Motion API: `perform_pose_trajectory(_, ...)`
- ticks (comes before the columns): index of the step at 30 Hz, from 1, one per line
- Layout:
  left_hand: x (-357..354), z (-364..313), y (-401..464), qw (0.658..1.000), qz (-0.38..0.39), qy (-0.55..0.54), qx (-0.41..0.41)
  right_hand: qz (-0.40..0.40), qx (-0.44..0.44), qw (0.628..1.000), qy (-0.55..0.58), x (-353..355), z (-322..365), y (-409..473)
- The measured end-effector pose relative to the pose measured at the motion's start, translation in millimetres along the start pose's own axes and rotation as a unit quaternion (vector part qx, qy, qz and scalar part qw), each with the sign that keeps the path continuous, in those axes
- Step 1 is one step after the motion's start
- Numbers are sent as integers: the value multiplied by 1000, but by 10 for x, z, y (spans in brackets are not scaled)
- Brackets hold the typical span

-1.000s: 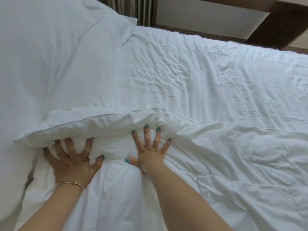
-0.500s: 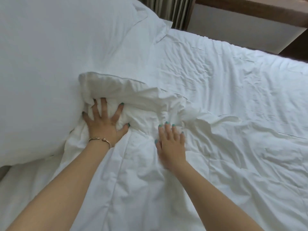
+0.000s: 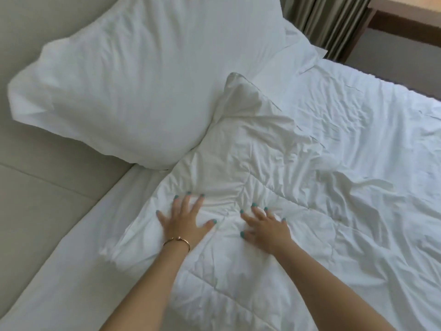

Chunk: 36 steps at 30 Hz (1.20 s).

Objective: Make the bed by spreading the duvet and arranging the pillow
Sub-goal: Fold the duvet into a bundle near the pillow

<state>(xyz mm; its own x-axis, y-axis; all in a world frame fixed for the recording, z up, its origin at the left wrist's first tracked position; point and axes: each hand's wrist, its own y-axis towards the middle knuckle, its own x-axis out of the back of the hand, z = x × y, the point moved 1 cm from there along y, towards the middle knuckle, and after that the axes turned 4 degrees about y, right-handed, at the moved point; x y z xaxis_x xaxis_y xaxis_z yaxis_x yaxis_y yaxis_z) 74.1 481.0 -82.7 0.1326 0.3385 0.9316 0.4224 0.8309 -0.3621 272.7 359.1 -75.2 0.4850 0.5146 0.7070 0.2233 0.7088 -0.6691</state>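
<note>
Both hands have been drawn back toward the near edge of the duvet since half a second ago, when the left hand was pushed up under the bunched fold by the pillow; that fold is now laid flatter, with one corner still raised against the pillow.

Left hand (image 3: pixel 185 223): laid palm-down on the duvet, fingers straight and spread, nothing gripped. A thin bracelet (image 3: pixel 177 241) is worn at the wrist.

Right hand (image 3: pixel 267 226): laid palm-down on the duvet just beside the left, fingers spread and lightly bent at the tips, nothing gripped. Cloth is puckered into small creases between the two hands.

Duvet (image 3: pixel 322 187): white, quilted, wrinkled, spread over most of the bed to the right; its upper left corner is pressed against the pillow.

Pillow (image 3: pixel 133 87): white, large, set at the head of the bed, upper left, resting partly on the sheet and touching the headboard.

Sheet (image 3: pixel 78 247): white, exposed in a strip along the left side, beside the duvet edge.

Headboard (image 3: pixel 35 187): beige, padded, along the left.

Curtain (image 3: pixel 327 22): grey-green, pleated, at the top behind the bed.
</note>
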Motion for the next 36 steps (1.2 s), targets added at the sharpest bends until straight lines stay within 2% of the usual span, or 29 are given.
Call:
perform_pose_trajectory(2,172,123,159,986,-121,-88,74,36,9,999,-3,192,48,69)
perform_pose_trajectory(3,262,206,233,976,-140,-120,119,46,18,999,-2,270,82,88)
perform_pose_trajectory(5,322,378,395,979,-52,-119,155,53,27,998,22,329,121,84)
perform_pose_trajectory(6,351,437,484,983,0,-120,140,51,27,997,43,313,120,59)
perform_pose_trajectory(9,362,431,679,964,102,-241,43,21,34,995,95,188,49,-55)
perform_pose_trajectory(12,359,278,641,955,144,-258,9,-9,42,987,157,123,-46,-225)
perform_pose_trajectory(16,489,36,495,942,119,-312,-1,-57,43,960,272,170,-257,-584)
perform_pose_trajectory(19,693,-513,175,945,95,-306,-67,-123,29,936,328,230,-532,-934)
perform_pose_trajectory(22,848,-1297,-331,939,91,-286,-167,-174,24,903,391,172,-912,-1368)
perform_pose_trajectory(26,937,-2376,-934,927,74,-261,-261,-216,33,825,522,115,-1482,-2009)
perform_pose_trajectory(30,839,-3427,-1662,929,50,-248,-270,-240,47,768,592,34,-2183,-2755)
perform_pose_trajectory(33,681,-4286,-2373,922,36,-231,-308,-245,27,740,626,-170,-2793,-3314)
perform_pose_trajectory(36,248,-5009,-3082,936,45,-180,-298,-226,-25,686,691,-453,-3464,-3752)
